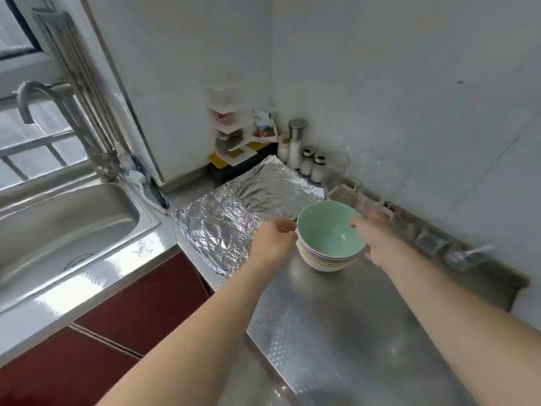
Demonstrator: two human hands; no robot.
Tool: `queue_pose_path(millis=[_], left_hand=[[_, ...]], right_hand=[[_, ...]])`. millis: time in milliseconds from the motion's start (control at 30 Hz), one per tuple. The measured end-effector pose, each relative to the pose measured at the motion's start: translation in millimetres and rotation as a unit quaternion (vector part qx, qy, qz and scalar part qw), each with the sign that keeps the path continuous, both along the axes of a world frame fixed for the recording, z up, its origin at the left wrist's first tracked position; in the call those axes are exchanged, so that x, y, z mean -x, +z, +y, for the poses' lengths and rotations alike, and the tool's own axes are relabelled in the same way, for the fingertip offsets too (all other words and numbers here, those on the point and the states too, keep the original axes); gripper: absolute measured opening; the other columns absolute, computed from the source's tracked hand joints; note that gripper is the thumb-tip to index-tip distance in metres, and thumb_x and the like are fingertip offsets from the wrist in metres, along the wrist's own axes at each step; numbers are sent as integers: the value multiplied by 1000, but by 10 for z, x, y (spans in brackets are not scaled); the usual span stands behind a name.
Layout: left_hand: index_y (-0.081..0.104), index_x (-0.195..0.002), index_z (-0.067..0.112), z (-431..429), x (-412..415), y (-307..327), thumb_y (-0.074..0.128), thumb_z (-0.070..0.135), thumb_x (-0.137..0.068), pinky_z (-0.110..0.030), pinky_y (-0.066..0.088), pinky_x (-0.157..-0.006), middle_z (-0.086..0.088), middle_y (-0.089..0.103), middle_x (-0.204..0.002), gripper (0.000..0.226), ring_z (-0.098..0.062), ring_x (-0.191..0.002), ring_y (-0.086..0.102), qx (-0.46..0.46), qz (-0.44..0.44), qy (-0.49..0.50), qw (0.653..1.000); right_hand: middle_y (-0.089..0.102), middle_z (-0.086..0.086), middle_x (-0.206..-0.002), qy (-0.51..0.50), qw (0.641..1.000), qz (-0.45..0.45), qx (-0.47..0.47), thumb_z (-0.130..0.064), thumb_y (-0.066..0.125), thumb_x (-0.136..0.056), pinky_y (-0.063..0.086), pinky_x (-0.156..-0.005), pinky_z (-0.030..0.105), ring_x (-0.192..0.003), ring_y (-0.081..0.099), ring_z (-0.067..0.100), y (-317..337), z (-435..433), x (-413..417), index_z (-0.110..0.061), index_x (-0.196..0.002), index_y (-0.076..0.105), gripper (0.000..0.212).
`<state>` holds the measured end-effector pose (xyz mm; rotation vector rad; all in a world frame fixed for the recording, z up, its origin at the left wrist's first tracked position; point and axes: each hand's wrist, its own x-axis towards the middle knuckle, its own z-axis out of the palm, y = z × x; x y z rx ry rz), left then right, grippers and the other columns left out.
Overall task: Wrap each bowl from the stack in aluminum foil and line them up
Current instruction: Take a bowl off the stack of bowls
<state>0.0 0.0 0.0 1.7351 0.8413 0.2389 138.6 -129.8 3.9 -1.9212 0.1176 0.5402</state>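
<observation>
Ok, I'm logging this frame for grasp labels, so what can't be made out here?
- Head view, right hand: fingers motion-blurred, grip on the green bowl unclear.
- Head view, left hand: fingertips hidden by the hand itself at the bowl stack.
- Head view, bowl count: stacked rims too thin to count.
- Head view, glass jars beyond: blurred, contents unreadable.
</observation>
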Motion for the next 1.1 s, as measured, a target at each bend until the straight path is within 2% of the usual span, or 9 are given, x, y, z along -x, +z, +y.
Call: queue_pose_path(millis=[67,133,300,467,633,733,867,1000,1100], left_hand=[[71,-105,16,52,-125,-117,63,19,-86,-41,55,-87,-9,71,-103,21,-25,-92,67,-36,26,-16,999],[69,-116,16,74,-210,-210,61,22,-87,-40,54,-90,-8,71,-109,30,-28,-102,66,-54,45,-31,997],[50,-134,11,76,-442,-484,57,23,-88,-37,46,-90,-12,64,-121,48,-31,-112,59,-62,66,-99,991],[40,-135,13,86,-573,-683,52,24,-92,-41,45,-96,-13,60,-127,47,-34,-117,56,-3,54,-114,992],[42,-134,14,121,-729,-742,56,24,-90,-34,43,-89,-11,61,-124,47,-34,-114,57,-45,111,-139,983],[42,-131,12,13,-774,-699,58,34,-89,-33,41,-85,-10,61,-123,50,-32,-114,57,-36,147,-168,974],[45,-125,11,-179,-891,-729,55,39,-91,-32,43,-86,-10,61,-122,45,-30,-114,56,-10,157,-178,971],[35,-139,21,-435,-1001,-709,61,41,-78,-38,50,-92,-8,63,-122,70,-32,-110,60,43,105,-173,978],[42,-131,16,-615,-1091,-763,64,37,-84,-33,47,-85,-7,65,-117,56,-31,-108,60,-24,143,-197,970]], right_hand=[[52,13,-122,4,999,-5,38,-6,56,-89,41,-81,35,-99,48,24,-166,68,-93,-10,-134,40,48],[47,11,-135,-1,999,7,43,-7,56,-91,44,-90,45,-111,49,28,-285,96,-123,-15,-148,21,67],[51,4,-121,-14,997,30,76,-6,51,-89,52,-60,41,-102,56,32,-629,107,-309,-30,-133,35,53],[57,3,-121,2,993,37,111,-1,43,-85,56,-50,42,-94,63,37,-849,39,-366,-35,-119,42,49],[58,2,-118,12,991,7,133,-4,42,-83,56,-46,49,-93,63,36,-855,-25,-451,-38,-119,45,50],[59,4,-113,27,983,-21,182,-5,44,-80,57,-52,53,-93,62,35,-795,-187,-564,-36,-119,48,50],[62,13,-120,106,934,-119,320,-4,49,-84,49,-83,38,-109,58,36,-653,-454,-777,-20,-124,51,43],[61,11,-124,177,885,-171,394,-7,49,-85,43,-78,35,-110,58,36,-624,-657,-1028,-26,-125,48,44],[64,11,-117,185,862,-221,416,-7,49,-87,39,-72,33,-106,60,35,-679,-787,-1188,-29,-124,49,44]])
